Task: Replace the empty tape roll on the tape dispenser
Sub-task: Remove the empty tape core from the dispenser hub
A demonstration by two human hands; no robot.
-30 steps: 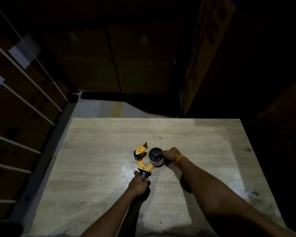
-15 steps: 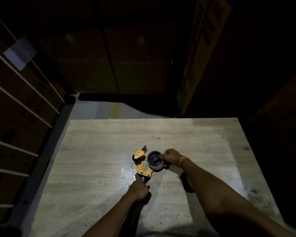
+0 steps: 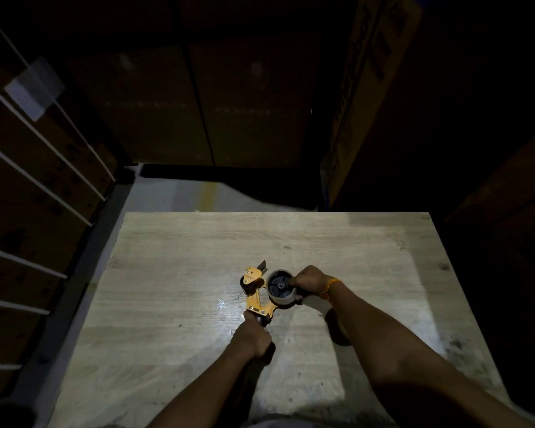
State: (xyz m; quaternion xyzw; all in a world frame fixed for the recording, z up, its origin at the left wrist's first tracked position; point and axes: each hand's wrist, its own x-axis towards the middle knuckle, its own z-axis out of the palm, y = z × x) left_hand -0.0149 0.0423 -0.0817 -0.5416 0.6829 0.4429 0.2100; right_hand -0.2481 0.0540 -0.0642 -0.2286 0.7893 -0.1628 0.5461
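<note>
While lit from above, table: bears the orange tape dispenser.
Left hand: closed around the dispenser's handle.
Right hand: fingers clamped on the roll at the hub.

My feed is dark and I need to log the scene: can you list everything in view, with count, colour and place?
dispenser: one, orange with black handle, at the table's middle.
roll: one, pale rim on a dark hub, on the dispenser's right side.
table: one, light wood, fills the lower frame.
dark object: one, on the table beside the right forearm, partly hidden; cannot tell what it is.
boxes: several, brown, stacked behind the table and at the left.
wristband: one, orange, right wrist.
left hand: closed on the dispenser handle.
right hand: gripping the roll.
</note>
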